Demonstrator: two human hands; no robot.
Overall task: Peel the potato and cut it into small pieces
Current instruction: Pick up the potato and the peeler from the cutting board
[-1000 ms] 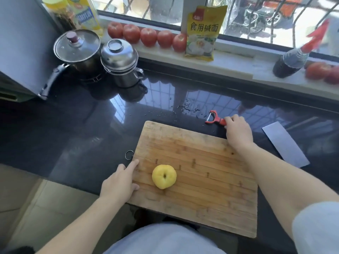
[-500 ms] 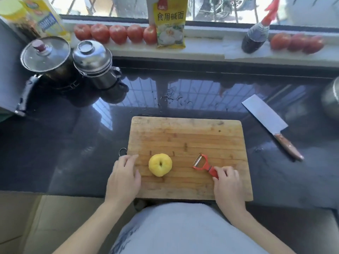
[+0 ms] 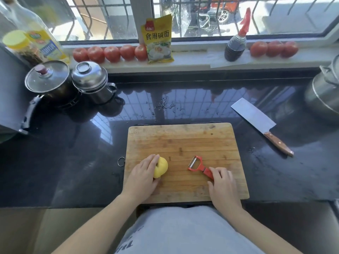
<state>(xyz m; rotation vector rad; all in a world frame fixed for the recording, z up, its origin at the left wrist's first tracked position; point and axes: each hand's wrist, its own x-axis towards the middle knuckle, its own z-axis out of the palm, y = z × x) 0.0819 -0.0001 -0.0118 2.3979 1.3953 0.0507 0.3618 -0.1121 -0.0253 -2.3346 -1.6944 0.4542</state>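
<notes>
A yellow potato (image 3: pixel 162 167) lies on the wooden cutting board (image 3: pixel 183 142), near its front left part. My left hand (image 3: pixel 142 177) covers the potato's left side, its fingers curled over the top. A red peeler (image 3: pixel 197 165) lies on the board to the right of the potato, blade end pointing away from me. My right hand (image 3: pixel 222 186) holds the peeler's handle, which its fingers hide. A cleaver (image 3: pixel 260 124) with a wooden handle lies on the black counter to the right of the board.
Two lidded pots (image 3: pixel 47 83) (image 3: pixel 91 81) stand at the back left, and a steel kettle (image 3: pixel 324 92) at the right edge. Tomatoes (image 3: pixel 110 53), a yellow packet (image 3: pixel 158 39) and a dark sauce bottle (image 3: pixel 235 46) line the windowsill. Oil bottles (image 3: pixel 36 39) stand far left.
My right hand has brought the peeler from beyond the board's far edge onto the board. My left hand has moved from the board's left edge onto the potato.
</notes>
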